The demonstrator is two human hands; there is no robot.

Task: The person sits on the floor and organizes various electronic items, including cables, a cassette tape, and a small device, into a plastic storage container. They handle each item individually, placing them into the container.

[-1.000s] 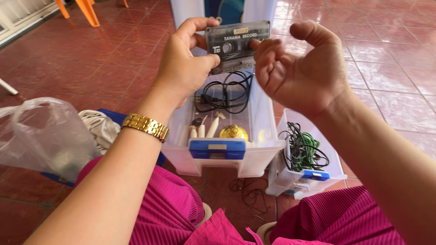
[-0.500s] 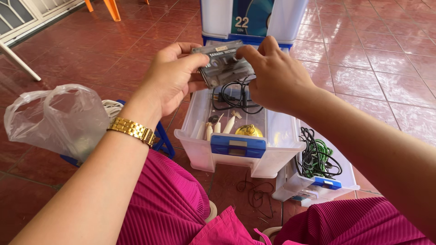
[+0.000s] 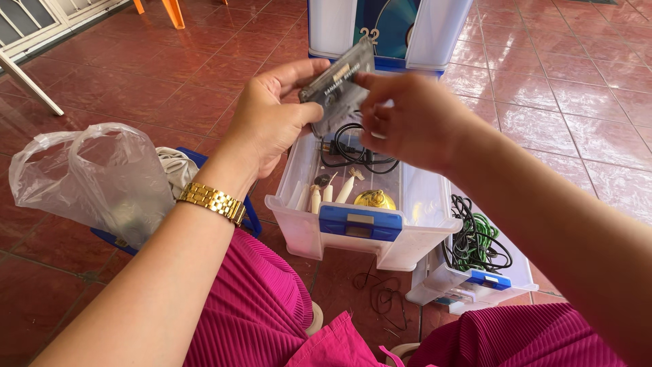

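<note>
Both hands grip one cassette tape (image 3: 337, 85): left hand (image 3: 272, 119) underneath, right hand (image 3: 407, 119) pinching its top edge, above the open box (image 3: 360, 241).

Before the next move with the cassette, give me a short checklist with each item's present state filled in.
1. Cassette tape held by both hands: ok; left hand grips its lower end, right hand pinches the top corner.
2. Cassette clear of the clear plastic bin: ok, it is held in the air over the bin.
3. Free space in the bin: cannot tell; black cable, white candles and a gold bell already lie there.
4. Cassette tape intact: cannot tell, too blurred.
5. Smaller bin with green and black cords out of the way: ok, beside the right forearm.
</note>
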